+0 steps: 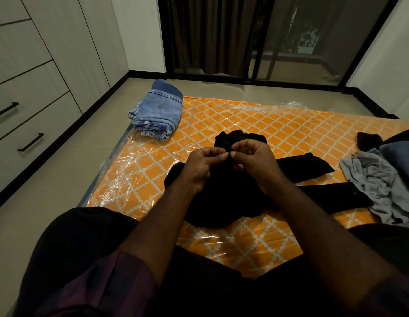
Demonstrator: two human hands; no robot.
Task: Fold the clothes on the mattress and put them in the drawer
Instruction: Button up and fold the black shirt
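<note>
A black garment [224, 202] lies crumpled on the orange patterned mattress [256, 117], which is wrapped in clear plastic. My left hand [202, 167] and my right hand [254, 162] are raised close together over it. Both pinch the same lifted edge of the black garment, fingertips almost touching. Its sleeves or legs stretch to the right across the mattress. A folded stack of blue jeans [159, 110] sits at the mattress's far left corner. A grey garment [379, 188] lies crumpled at the right edge, with a blue one [400, 159] and more dark cloth behind it.
White cabinet drawers [27, 124] with black handles line the left wall, all closed. A strip of bare floor [68, 170] runs between them and the mattress. Dark curtains and a glass sliding door [244, 42] stand at the far end. My legs fill the near foreground.
</note>
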